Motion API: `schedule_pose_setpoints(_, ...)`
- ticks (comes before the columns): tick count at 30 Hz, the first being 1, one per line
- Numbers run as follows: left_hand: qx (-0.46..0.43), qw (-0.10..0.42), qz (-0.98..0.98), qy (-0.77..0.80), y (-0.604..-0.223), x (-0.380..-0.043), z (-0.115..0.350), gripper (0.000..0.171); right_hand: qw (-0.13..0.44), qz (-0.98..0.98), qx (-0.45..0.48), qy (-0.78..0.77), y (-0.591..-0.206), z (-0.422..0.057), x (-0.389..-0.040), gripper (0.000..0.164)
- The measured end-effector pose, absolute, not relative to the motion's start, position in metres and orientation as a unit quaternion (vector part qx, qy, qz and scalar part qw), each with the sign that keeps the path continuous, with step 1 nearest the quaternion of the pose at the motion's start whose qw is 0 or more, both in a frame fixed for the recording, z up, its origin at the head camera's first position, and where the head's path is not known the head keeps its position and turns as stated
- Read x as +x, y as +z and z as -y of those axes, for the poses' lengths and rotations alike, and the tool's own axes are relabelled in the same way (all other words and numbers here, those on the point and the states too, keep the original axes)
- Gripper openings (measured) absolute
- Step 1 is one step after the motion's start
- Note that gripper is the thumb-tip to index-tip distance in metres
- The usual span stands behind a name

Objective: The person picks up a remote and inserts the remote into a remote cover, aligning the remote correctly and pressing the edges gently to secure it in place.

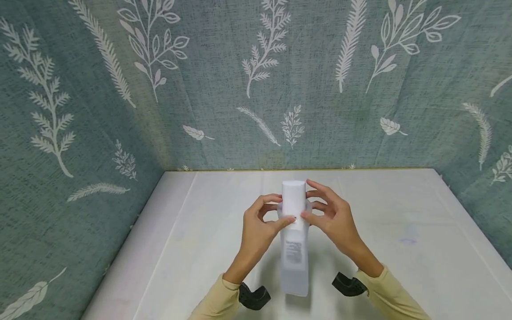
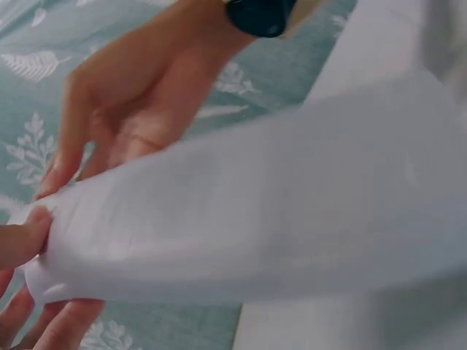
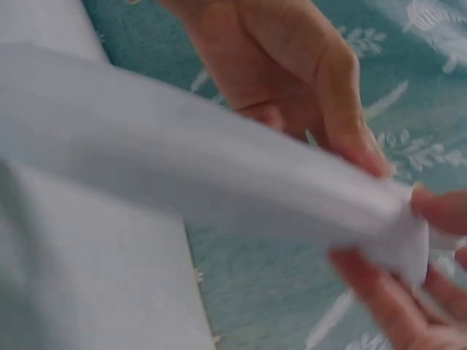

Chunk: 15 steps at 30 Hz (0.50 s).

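A long white container [image 1: 294,271] hangs between both hands, with an opaque white top part [image 1: 294,195] and a translucent lower body carrying grey print. My left hand [image 1: 260,224] pinches its upper part from the left, thumb across the near face. From the right, my right hand [image 1: 334,220] grips the same part, its thumb close to the left one. Other fingers reach along the sides, partly hidden behind it. In the left wrist view the smooth body of the container [image 2: 255,219] fills the middle; the right wrist view shows it [image 3: 219,160] blurred.
Beneath the hands lies a white table [image 1: 200,253], with a shadow under the container. Green leaf-patterned cloth [image 1: 224,66] walls the back and both sides. Black wrist-worn devices [image 1: 254,297] sit at both sleeve cuffs.
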<state>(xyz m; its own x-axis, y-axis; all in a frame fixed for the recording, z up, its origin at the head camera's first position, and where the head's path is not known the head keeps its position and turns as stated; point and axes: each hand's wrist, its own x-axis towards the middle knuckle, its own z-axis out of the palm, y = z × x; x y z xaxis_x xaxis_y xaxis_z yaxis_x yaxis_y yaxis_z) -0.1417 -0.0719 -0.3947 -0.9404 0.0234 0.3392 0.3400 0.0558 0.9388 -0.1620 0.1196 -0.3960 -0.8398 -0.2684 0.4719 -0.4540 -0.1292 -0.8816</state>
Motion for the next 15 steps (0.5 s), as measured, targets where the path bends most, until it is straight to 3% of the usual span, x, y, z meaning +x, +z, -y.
schedule_pose_setpoints(7, -0.094, 0.103, 0.700, -0.700, -0.393, -0.141, 0.073, 0.042, 0.060, 0.643, 0.295, 0.704, -0.409, -0.129, -0.160, 0.034)
schedule_pose_setpoints(15, -0.098, 0.087, 0.701, -0.701, -0.394, -0.142, 0.070, 0.052, 0.078, 0.651, 0.279, 0.701, -0.413, -0.130, -0.163, 0.017)
